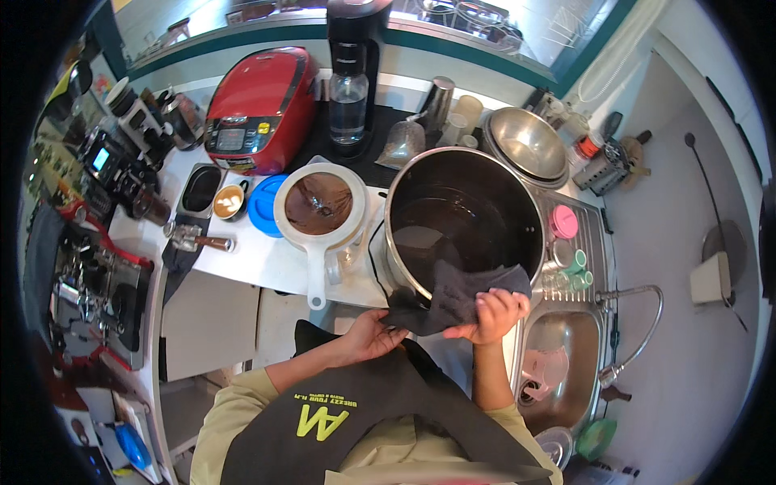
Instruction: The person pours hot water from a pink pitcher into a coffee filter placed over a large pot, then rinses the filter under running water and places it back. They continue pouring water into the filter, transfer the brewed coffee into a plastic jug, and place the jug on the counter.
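Observation:
A large steel stockpot (394, 267) stands before me with dark liquid (448, 218) inside. A dark grey cloth (467, 291) lies over its near rim. My right hand (494, 315) grips the cloth at the pot's near right side, thumb below and fingers on top. Lower and to the left, my left hand (373, 336) holds the cloth's other end between thumb and fingers. Left of the pot, a white-rimmed strainer (319, 242) with brown wet contents rests on a clear container (351, 257), its handle pointing towards me.
A red rice cooker (260, 109) and a black soda maker (348, 54) line the back. Stacked steel bowls (527, 139) stand behind the pot. At right is a sink (561, 339) with a flexible faucet (648, 327). A latte cup (230, 201) and portafilter (200, 239) lie left.

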The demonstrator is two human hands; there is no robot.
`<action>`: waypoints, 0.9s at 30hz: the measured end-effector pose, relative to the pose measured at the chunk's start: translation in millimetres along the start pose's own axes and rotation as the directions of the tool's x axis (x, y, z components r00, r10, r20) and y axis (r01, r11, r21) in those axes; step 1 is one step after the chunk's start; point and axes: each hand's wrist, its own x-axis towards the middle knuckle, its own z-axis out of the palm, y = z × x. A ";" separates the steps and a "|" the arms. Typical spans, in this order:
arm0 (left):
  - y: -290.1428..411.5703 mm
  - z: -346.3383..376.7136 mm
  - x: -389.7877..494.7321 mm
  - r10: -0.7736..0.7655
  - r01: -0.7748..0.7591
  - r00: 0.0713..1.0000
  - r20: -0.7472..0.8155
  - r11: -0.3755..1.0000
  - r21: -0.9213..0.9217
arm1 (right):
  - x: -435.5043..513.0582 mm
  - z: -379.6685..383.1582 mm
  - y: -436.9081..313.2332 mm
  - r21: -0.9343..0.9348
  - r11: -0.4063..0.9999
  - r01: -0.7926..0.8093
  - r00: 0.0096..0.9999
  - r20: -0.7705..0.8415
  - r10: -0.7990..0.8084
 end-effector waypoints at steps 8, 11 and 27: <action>-5.7 15.6 -2.7 0.020 0.003 0.990 0.141 0.987 -0.160 | 35.0 -1.0 -6.0 0.011 0.998 -0.060 0.992 0.110 0.058; -13.5 2.3 15.6 0.004 -0.003 1.000 -0.011 0.999 0.034 | 47.8 1.0 2.0 0.040 0.997 -0.069 0.991 0.115 0.064; -26.3 -25.2 71.1 0.208 -0.182 0.932 -0.298 0.977 0.113 | 80.4 5.2 58.8 0.221 0.965 -0.139 0.990 0.040 0.133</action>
